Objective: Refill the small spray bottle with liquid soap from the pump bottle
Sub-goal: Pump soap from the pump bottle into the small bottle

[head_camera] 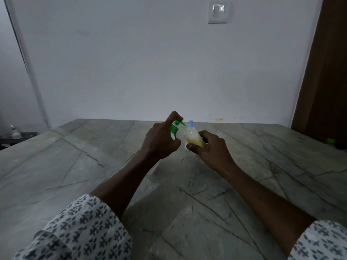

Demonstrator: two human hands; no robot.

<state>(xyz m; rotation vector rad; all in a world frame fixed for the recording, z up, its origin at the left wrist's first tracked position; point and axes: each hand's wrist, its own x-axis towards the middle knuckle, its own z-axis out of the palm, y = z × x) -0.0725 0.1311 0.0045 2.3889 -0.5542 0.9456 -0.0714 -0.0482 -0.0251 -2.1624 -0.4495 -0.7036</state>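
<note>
While my left hand grips the pump, its spout points right. My right hand holds the spray bottle tilted against it.

Two hands over the one table: left hand, right hand. Two bottles between them: one pump bottle, one small bottle. One blue cap. Two sleeves. One switch above the table. One green thing at its right edge. One white bottle off its left.
</note>
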